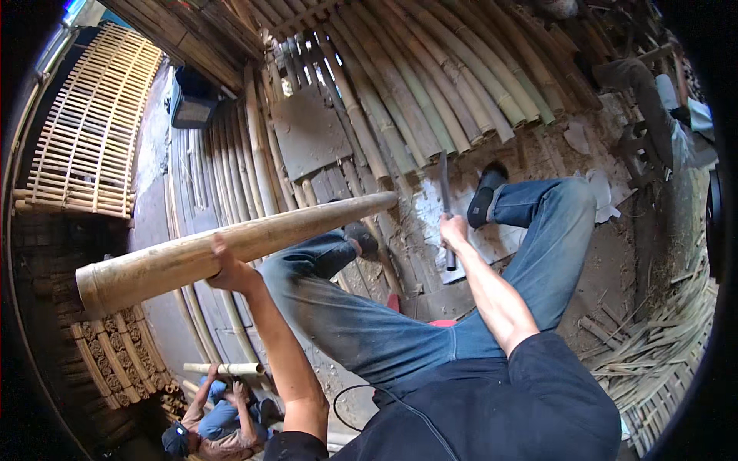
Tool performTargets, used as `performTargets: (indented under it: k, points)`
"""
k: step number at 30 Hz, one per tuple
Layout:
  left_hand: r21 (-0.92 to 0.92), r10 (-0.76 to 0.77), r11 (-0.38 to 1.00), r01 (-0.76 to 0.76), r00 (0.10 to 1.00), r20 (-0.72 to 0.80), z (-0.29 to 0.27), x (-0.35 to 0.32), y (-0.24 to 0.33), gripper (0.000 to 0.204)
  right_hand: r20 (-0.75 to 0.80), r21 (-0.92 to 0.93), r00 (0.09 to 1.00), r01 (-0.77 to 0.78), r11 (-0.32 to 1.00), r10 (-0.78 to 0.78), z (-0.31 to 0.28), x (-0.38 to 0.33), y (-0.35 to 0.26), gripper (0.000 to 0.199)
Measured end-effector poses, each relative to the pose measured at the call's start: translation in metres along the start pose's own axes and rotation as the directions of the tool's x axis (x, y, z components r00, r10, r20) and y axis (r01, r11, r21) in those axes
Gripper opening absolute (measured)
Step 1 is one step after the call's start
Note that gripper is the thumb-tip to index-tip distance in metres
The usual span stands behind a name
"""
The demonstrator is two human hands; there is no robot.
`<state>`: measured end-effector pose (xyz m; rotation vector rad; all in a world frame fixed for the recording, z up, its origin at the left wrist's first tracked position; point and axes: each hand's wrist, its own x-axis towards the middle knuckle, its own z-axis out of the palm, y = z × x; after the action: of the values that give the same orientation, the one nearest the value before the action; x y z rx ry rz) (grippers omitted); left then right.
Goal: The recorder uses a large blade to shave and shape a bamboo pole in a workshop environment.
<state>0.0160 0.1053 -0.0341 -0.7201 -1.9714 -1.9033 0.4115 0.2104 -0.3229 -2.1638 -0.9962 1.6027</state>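
Observation:
A thick tan bamboo pole (307, 223) slants across the left half of the view, its wide jointed end at the left and its narrower end near the middle. My left hand (231, 267) grips it from beneath, toward the wide end. In my right hand (453, 230) is a long, narrow dark knife (445, 184). The blade points away from me, and the handle's end sticks out below my fist. Pole and knife are apart. Under the knife a whitish sheet (435, 211) lies on the floor between my feet.
Long bamboo poles (430, 92) lie side by side ahead. A flat brown board (309, 131) rests on the slats. Split strips (653, 346) are heaped at right. Another person (223, 419) sits at lower left with a bamboo piece (223, 369). A bamboo rack (88, 115) stands far left.

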Motion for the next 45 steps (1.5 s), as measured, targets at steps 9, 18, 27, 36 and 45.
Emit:
performTargets:
  k: [9,18,27,36,45]
  points:
    - [-0.261,-0.311,0.929,0.264,0.937,-0.157,-0.040,0.059,0.059,0.079,0.464,0.519,0.884,-0.217,0.827,-0.059,-0.055,-0.122,-0.103,0.022]
    - [-0.553,-0.506,0.700,0.451,0.861,0.062,-0.139,0.093,0.107,0.091,0.227,0.607,0.805,0.323,0.726,-0.548,-0.220,-0.261,-0.152,0.034]
    - [-0.332,-0.899,0.334,0.882,0.404,0.167,-0.148,-0.032,0.041,0.086,0.119,0.322,0.847,0.460,0.827,-0.518,-0.248,-0.316,-0.090,0.027]
    - [-0.063,-0.915,0.329,0.942,0.335,0.225,-0.189,-0.109,0.001,0.079,0.066,0.064,0.862,0.499,0.864,-0.503,-0.201,-0.287,-0.057,0.049]
    - [0.101,0.061,0.825,-0.556,0.265,0.962,-0.041,-0.133,0.135,0.105,0.090,-0.049,0.782,0.623,0.781,-0.617,-0.192,-0.251,-0.098,0.043]
